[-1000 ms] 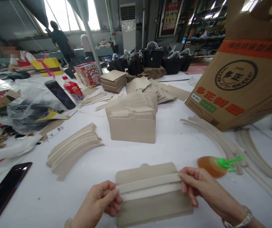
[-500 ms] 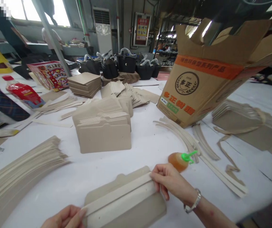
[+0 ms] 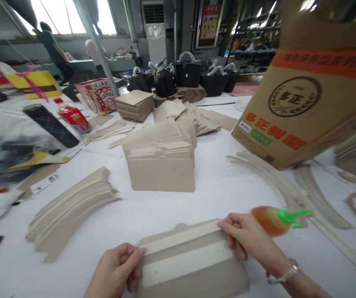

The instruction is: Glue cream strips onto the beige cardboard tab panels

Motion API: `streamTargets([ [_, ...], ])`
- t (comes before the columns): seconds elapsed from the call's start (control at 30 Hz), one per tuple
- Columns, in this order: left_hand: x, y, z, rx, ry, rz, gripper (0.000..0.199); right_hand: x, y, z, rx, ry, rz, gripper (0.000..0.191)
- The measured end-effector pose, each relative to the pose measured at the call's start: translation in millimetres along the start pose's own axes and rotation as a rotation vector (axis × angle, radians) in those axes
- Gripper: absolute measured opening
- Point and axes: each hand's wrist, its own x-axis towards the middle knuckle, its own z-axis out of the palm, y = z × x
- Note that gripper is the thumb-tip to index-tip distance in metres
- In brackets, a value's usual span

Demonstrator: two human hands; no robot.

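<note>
A flat grey-beige cardboard panel (image 3: pixel 196 283) with a small tab on its far edge lies on the white table in front of me. Along its far side runs a narrow pale cardboard strip (image 3: pixel 180 240), pinched at its left end by my left hand (image 3: pixel 117 267). My right hand (image 3: pixel 249 238), with a bracelet at the wrist, grips the strip's other end between thumb and fingers. Across the panel's middle is a wider pale band (image 3: pixel 187 265). Just beyond my right hand lies a squeeze bottle (image 3: pixel 269 221) of amber liquid with a green nozzle.
Stacked strips (image 3: pixel 75 209) lie at left. Similar tabbed panels (image 3: pixel 162 174) stand in a row ahead. A tall cardboard box (image 3: pixel 289 120) and loose curved strips (image 3: pixel 267 176) occupy the right. Black handbags (image 3: pixel 188 74) stand farther back, and a person (image 3: pixel 53 49) is at far left.
The strip has moved away from the pale band toward the panel's far edge, leaving a grey gap. Both hands still hold its ends. My view has turned left, showing more of the table there.
</note>
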Motion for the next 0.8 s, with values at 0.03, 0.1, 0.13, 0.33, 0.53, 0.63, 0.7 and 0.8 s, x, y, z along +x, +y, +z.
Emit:
streamTargets([
  [0.03, 1, 0, 0.2, 0.000, -0.008, 0.001, 0.059, 1, 2, 0, -0.011, -0.001, 0.004, 0.040],
  [0.1, 2, 0, 0.2, 0.004, -0.011, -0.006, 0.057, 4, 8, -1, -0.034, 0.003, 0.013, 0.043],
  [0.13, 3, 0, 0.2, 0.002, -0.003, -0.010, 0.057, 6, 11, -1, -0.044, 0.003, 0.019, 0.045],
  [0.33, 5, 1, 1.5, -0.027, 0.018, -0.026, 0.054, 10, 25, -2, -0.060, -0.009, 0.014, 0.048],
  [0.53, 5, 1, 2.1, -0.035, 0.026, -0.034, 0.054, 10, 17, 2, -0.059, 0.014, 0.069, 0.054],
  [0.63, 5, 1, 2.3, -0.030, 0.027, -0.031, 0.054, 9, 15, 3, -0.031, 0.026, 0.063, 0.053],
  [0.7, 3, 1, 2.8, -0.026, 0.016, -0.021, 0.055, 8, 15, 4, -0.007, 0.029, 0.049, 0.050],
  [0.8, 2, -3, 3.4, 0.018, 0.025, -0.017, 0.057, 5, 15, 6, 0.037, 0.028, 0.025, 0.042],
])
